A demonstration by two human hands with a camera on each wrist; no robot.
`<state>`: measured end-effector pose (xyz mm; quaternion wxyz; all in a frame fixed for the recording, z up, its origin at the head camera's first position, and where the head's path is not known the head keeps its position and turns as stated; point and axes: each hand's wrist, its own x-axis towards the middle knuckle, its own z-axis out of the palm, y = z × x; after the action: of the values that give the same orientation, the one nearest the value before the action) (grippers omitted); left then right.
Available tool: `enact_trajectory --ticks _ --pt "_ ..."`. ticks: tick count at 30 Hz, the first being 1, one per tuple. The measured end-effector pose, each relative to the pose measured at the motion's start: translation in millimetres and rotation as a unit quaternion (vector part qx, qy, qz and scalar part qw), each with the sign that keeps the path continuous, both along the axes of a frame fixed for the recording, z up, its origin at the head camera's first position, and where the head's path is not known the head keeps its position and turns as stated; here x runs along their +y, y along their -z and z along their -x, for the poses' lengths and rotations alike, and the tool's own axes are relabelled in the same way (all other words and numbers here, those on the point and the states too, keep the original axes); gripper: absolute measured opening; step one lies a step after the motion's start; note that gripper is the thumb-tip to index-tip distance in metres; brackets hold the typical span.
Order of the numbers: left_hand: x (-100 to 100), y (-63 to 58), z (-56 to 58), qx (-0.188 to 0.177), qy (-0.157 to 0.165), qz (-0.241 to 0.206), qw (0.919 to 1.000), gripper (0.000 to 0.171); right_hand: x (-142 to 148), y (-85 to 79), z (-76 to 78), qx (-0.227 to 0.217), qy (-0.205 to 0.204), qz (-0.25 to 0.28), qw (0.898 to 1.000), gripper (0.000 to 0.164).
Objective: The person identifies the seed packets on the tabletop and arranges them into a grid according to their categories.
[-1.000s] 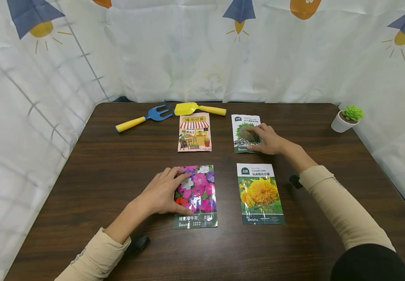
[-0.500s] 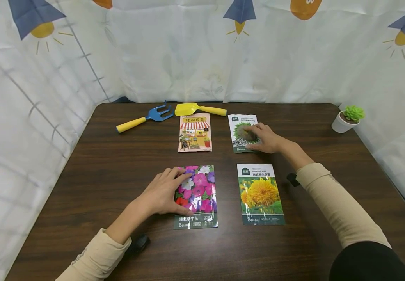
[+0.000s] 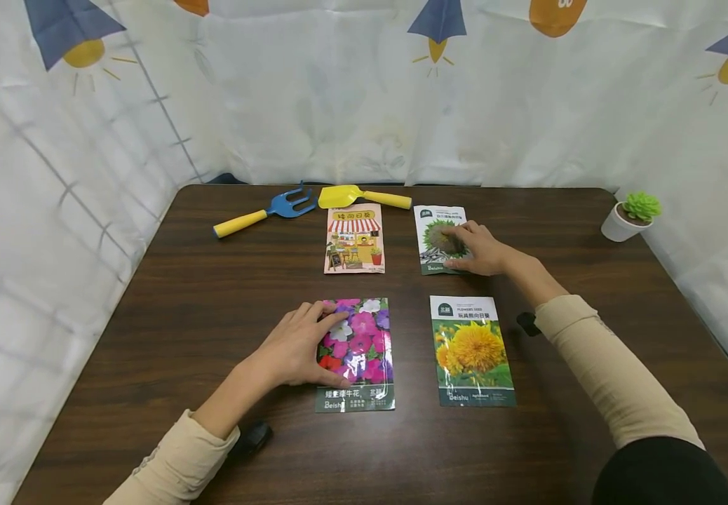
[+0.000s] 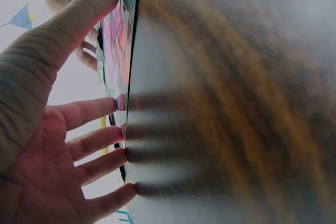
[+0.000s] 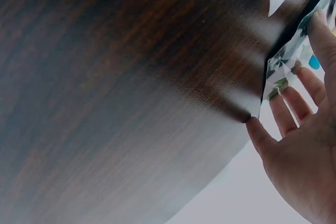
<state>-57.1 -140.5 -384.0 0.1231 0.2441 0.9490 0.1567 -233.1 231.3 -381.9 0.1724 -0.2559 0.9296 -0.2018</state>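
In the head view, my left hand (image 3: pixel 297 345) rests on the left side of a seed packet with pink and purple flowers (image 3: pixel 370 344). Its thumb reaches over the packet's lower part; in the left wrist view the spread fingertips (image 4: pixel 109 158) touch the packet's edge and the table. Farther back, my right hand (image 3: pixel 480 251) lies over the right side of a white seed packet with a green-rimmed sunflower head (image 3: pixel 433 235). From the right wrist view, thumb and fingers press on that packet (image 5: pixel 286 59), the little finger down on the table beside it.
A yellow-flower seed packet (image 3: pixel 473 351) lies at front right, a pink shopfront seed packet (image 3: pixel 354 242) at back left. Behind are a blue hand fork (image 3: pixel 288 204) and a yellow trowel (image 3: pixel 360 196). A potted succulent (image 3: pixel 629 217) stands at the table's (image 3: pixel 212 294) right edge.
The white sunflower packet has slid slightly left under my right hand, which moved with it. My left hand stays on the pink and purple flower packet. The head view shifts a little.
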Motion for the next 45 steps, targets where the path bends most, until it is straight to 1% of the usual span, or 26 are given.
enact_trajectory --ticks 6,10,21,25,29,31,38,45 --pt "1 0.1 0.4 -0.004 -0.002 0.003 1.0 0.112 3 -0.6 -1.4 0.008 0.002 -0.005 1.0 0.074" --pt "1 0.2 0.8 -0.006 -0.004 0.004 1.0 0.112 4 0.3 0.5 0.011 0.006 -0.009 1.0 0.073" --pt "1 -1.5 0.8 -0.005 -0.004 0.005 1.0 0.112 4 0.2 1.4 0.011 -0.002 -0.002 1.0 0.072" --pt "0 -1.4 0.5 -0.002 -0.005 0.006 1.0 0.111 3 -1.3 0.6 0.011 -0.004 -0.005 1.0 0.073" --pt "1 -0.6 -0.7 -0.006 -0.006 0.002 1.0 0.112 5 -4.6 -1.0 0.016 -0.009 -0.005 1.0 0.073" --pt "1 0.0 -1.0 -0.007 -0.004 0.001 1.0 0.112 6 -7.7 -2.9 0.021 -0.01 -0.003 1.0 0.071" --pt "0 -0.4 -0.8 -0.01 -0.01 -0.009 0.9999 0.111 12 -20.6 -13.4 0.044 -0.018 0.035 0.998 0.067" --pt "0 0.4 -1.0 -0.008 -0.012 -0.019 0.9997 0.11 21 -25.4 -34.6 0.052 -0.021 0.045 0.997 0.067"
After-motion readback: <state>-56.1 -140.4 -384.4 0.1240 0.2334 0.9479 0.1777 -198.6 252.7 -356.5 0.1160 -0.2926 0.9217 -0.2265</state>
